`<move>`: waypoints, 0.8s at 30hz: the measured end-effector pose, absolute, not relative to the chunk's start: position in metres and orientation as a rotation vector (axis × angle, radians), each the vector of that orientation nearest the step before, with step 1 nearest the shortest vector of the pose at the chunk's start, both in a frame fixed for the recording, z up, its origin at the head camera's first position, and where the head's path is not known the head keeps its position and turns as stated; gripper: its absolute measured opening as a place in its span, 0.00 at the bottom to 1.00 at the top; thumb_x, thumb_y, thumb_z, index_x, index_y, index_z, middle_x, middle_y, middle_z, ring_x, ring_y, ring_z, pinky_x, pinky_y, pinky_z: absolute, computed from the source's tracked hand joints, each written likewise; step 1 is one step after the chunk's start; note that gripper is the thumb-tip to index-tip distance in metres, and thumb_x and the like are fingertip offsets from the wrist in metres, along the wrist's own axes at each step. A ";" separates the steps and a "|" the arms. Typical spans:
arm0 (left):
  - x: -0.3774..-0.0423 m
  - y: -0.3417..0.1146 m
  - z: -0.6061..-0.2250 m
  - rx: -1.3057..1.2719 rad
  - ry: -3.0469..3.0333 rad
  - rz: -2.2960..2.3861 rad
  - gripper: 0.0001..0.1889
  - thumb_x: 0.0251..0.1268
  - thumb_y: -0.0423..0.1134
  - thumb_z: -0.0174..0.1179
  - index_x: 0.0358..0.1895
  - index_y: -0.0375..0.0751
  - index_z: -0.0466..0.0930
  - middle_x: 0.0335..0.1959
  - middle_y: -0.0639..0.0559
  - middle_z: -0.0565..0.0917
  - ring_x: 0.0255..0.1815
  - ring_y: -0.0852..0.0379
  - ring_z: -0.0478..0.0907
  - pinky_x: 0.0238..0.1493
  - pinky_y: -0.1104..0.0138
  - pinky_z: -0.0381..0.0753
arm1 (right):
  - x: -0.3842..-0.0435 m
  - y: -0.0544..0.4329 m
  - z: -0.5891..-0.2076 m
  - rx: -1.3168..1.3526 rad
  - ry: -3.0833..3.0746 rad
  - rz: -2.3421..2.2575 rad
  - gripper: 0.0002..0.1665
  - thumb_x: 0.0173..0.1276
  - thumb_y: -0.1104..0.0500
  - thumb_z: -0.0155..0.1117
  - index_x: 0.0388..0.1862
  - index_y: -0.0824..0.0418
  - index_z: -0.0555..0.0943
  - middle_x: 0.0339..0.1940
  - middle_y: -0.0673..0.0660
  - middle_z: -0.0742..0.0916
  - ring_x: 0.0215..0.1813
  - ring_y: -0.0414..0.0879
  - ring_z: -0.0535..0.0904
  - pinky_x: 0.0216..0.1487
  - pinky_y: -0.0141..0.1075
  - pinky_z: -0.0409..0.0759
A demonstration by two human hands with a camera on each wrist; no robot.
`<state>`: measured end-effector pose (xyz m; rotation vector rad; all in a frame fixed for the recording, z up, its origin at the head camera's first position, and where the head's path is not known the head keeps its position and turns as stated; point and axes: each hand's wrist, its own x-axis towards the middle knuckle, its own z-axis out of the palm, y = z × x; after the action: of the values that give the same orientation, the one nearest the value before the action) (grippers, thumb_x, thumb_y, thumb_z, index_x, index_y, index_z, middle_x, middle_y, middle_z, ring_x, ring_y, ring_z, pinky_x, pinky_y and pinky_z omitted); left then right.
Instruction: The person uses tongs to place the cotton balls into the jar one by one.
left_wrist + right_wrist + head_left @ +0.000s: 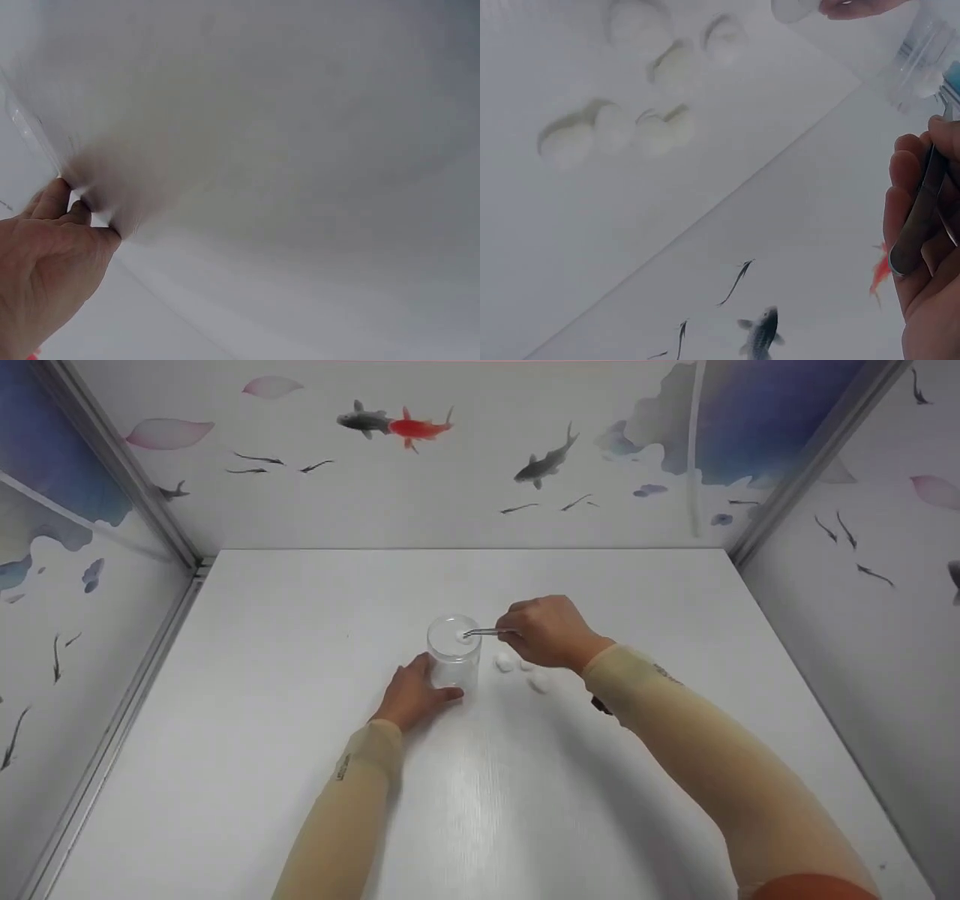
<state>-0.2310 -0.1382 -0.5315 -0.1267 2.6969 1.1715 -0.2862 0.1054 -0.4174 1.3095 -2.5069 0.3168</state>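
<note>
White balls, silvery tweezers, fish-patterned wall (one fish red).

Beige Sleeves, Dark Lettering, Orange Edge

A fitted beige left sleeve ends at the wrist, above a bare left hand. The matching right sleeve stops short of a bare right hand. Small dark lettering marks each cuff, too small to read. A dark piece shows under the right wrist; orange-red cloth rings the upper right arm.
</note>
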 end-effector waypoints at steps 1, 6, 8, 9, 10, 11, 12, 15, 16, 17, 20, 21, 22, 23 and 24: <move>-0.231 -0.138 -0.531 -0.126 2.697 1.173 0.51 0.53 0.58 0.74 0.76 0.40 0.60 0.73 0.43 0.68 0.77 0.40 0.54 0.77 0.51 0.52 | -0.286 0.106 -0.419 1.314 -2.513 0.311 0.05 0.65 0.62 0.70 0.36 0.53 0.90 0.29 0.48 0.88 0.26 0.41 0.82 0.25 0.39 0.81; -0.232 -0.139 -0.531 -0.108 2.696 1.186 0.51 0.52 0.57 0.75 0.75 0.37 0.61 0.72 0.40 0.68 0.76 0.39 0.55 0.77 0.51 0.52 | -0.286 0.114 -0.418 1.310 -2.537 0.317 0.05 0.65 0.60 0.70 0.39 0.54 0.90 0.31 0.48 0.88 0.28 0.41 0.82 0.27 0.39 0.82; -0.232 -0.140 -0.532 -0.099 2.692 1.193 0.51 0.52 0.57 0.75 0.75 0.36 0.61 0.72 0.40 0.68 0.77 0.39 0.54 0.77 0.51 0.51 | -0.286 0.120 -0.416 1.293 -2.541 0.336 0.05 0.66 0.60 0.70 0.40 0.55 0.89 0.31 0.49 0.88 0.29 0.41 0.82 0.28 0.40 0.82; -0.232 -0.140 -0.532 -0.097 2.689 1.194 0.51 0.52 0.57 0.75 0.75 0.37 0.61 0.73 0.40 0.68 0.77 0.40 0.54 0.77 0.51 0.51 | -0.286 0.125 -0.415 1.283 -2.537 0.347 0.05 0.66 0.60 0.69 0.40 0.55 0.89 0.31 0.49 0.88 0.30 0.41 0.83 0.29 0.40 0.83; -0.232 -0.141 -0.532 -0.094 2.690 1.194 0.51 0.52 0.57 0.75 0.75 0.37 0.61 0.73 0.40 0.67 0.77 0.40 0.54 0.77 0.51 0.50 | -0.287 0.131 -0.414 1.269 -2.535 0.353 0.05 0.67 0.60 0.69 0.40 0.56 0.89 0.31 0.49 0.88 0.30 0.42 0.83 0.29 0.40 0.83; -0.232 -0.141 -0.532 -0.095 2.689 1.194 0.51 0.52 0.57 0.75 0.75 0.37 0.61 0.73 0.40 0.67 0.77 0.40 0.53 0.77 0.51 0.50 | -0.287 0.138 -0.414 1.254 -2.533 0.361 0.05 0.67 0.60 0.69 0.40 0.56 0.89 0.31 0.49 0.87 0.30 0.42 0.83 0.29 0.41 0.83; -0.232 -0.142 -0.533 -0.092 2.688 1.198 0.51 0.53 0.57 0.75 0.75 0.37 0.60 0.73 0.40 0.67 0.77 0.40 0.53 0.77 0.51 0.50 | -0.288 0.146 -0.414 1.238 -2.532 0.366 0.05 0.67 0.60 0.69 0.40 0.57 0.89 0.31 0.50 0.87 0.30 0.42 0.83 0.29 0.41 0.83; -0.230 -0.143 -0.533 -0.092 2.689 1.210 0.50 0.54 0.56 0.74 0.75 0.38 0.60 0.73 0.41 0.67 0.77 0.40 0.53 0.77 0.50 0.50 | -0.289 0.173 -0.420 1.193 -2.541 0.357 0.05 0.65 0.61 0.70 0.39 0.58 0.89 0.31 0.50 0.87 0.29 0.43 0.83 0.28 0.41 0.83; -0.230 -0.143 -0.532 -0.092 2.690 1.217 0.50 0.54 0.56 0.74 0.75 0.38 0.60 0.73 0.40 0.67 0.77 0.40 0.54 0.77 0.50 0.51 | -0.289 0.182 -0.423 1.179 -2.554 0.345 0.05 0.65 0.61 0.71 0.39 0.58 0.89 0.31 0.51 0.87 0.29 0.44 0.83 0.28 0.41 0.83; -0.229 -0.143 -0.532 -0.096 2.688 1.220 0.49 0.54 0.56 0.74 0.75 0.38 0.61 0.73 0.41 0.67 0.77 0.40 0.54 0.77 0.50 0.51 | -0.289 0.192 -0.427 1.165 -2.569 0.331 0.05 0.65 0.61 0.71 0.39 0.58 0.89 0.30 0.51 0.87 0.29 0.44 0.83 0.28 0.41 0.83; -0.229 -0.143 -0.531 -0.098 2.684 1.221 0.49 0.54 0.56 0.74 0.75 0.38 0.61 0.73 0.41 0.67 0.77 0.40 0.54 0.77 0.49 0.51 | -0.288 0.217 -0.441 1.121 -2.628 0.279 0.05 0.64 0.61 0.72 0.38 0.59 0.89 0.30 0.51 0.87 0.30 0.45 0.83 0.29 0.42 0.84; -0.229 -0.143 -0.532 -0.094 2.682 1.223 0.49 0.54 0.56 0.74 0.75 0.38 0.61 0.73 0.40 0.66 0.77 0.40 0.54 0.77 0.49 0.52 | -0.287 0.225 -0.446 1.105 -2.651 0.261 0.04 0.64 0.61 0.72 0.38 0.59 0.89 0.30 0.51 0.87 0.30 0.46 0.83 0.29 0.43 0.84; -0.229 -0.142 -0.532 -0.092 2.680 1.221 0.49 0.54 0.56 0.74 0.75 0.38 0.61 0.73 0.40 0.66 0.77 0.40 0.54 0.77 0.49 0.52 | -0.286 0.232 -0.450 1.087 -2.674 0.243 0.04 0.64 0.62 0.72 0.38 0.59 0.89 0.30 0.52 0.87 0.30 0.46 0.84 0.30 0.43 0.84; -0.230 -0.142 -0.532 -0.088 2.678 1.222 0.49 0.54 0.56 0.74 0.75 0.37 0.60 0.73 0.40 0.66 0.77 0.40 0.55 0.77 0.49 0.52 | -0.285 0.238 -0.455 1.068 -2.696 0.227 0.04 0.63 0.62 0.72 0.37 0.58 0.89 0.30 0.52 0.87 0.30 0.46 0.84 0.30 0.44 0.84; -0.230 -0.141 -0.533 -0.090 2.675 1.221 0.49 0.54 0.57 0.74 0.75 0.38 0.61 0.74 0.40 0.66 0.77 0.40 0.55 0.77 0.49 0.52 | -0.284 0.243 -0.458 1.048 -2.717 0.213 0.04 0.63 0.62 0.73 0.37 0.58 0.89 0.30 0.51 0.87 0.30 0.46 0.84 0.30 0.44 0.84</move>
<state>-0.2301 -0.1413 -0.5325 -0.0897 2.6752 1.2206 -0.2840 0.2428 -0.4583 1.0479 -2.7173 0.2130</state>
